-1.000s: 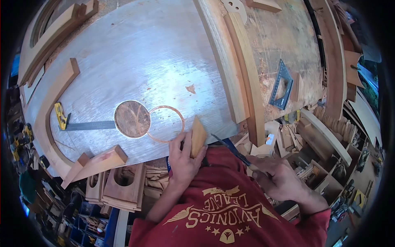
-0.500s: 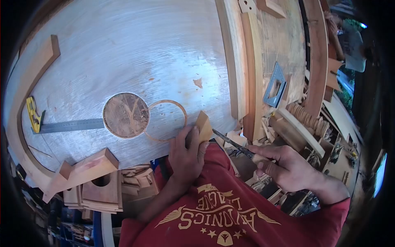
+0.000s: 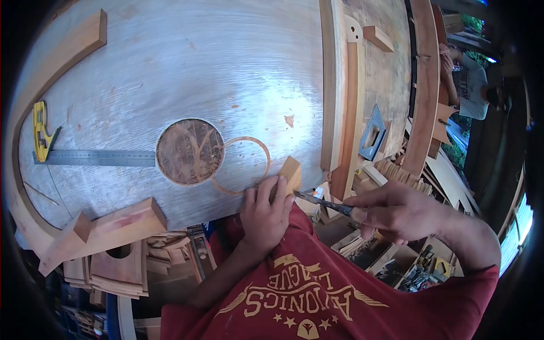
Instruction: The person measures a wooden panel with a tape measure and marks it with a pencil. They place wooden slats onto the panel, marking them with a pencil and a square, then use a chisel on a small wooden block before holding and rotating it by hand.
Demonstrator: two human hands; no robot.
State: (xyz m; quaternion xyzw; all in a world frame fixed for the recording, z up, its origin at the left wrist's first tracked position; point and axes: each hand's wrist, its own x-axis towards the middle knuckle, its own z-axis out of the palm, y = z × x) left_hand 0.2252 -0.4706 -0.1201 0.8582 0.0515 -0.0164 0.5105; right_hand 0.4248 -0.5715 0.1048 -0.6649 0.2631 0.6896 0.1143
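My left hand (image 3: 266, 212) presses a small wooden block (image 3: 291, 173) down at the near edge of the workbench, fingers closed around its side. In my right hand (image 3: 399, 214) is a chisel (image 3: 323, 202) with a narrow dark blade, gripped near the handle. Its tip meets the block's right side, close to my left fingertips. Left of the block, a thin ring-shaped groove (image 3: 268, 156) shows on the board, beside a round dark inset (image 3: 190, 152). My right palm hides most of the chisel's handle.
A yellow combination square (image 3: 41, 130) lies at the left by a curved wooden piece (image 3: 62, 48). Long wooden strips (image 3: 352, 107) and a blue speed square (image 3: 372, 136) are to the right. Wood offcuts (image 3: 116, 266) are stacked below the bench edge. Another person (image 3: 471, 85) stands far right.
The view has shifted, so the bench items appear moved. My right hand and the chisel have come to a flatter angle, the tip lower on the block's side. Both hands keep their hold.
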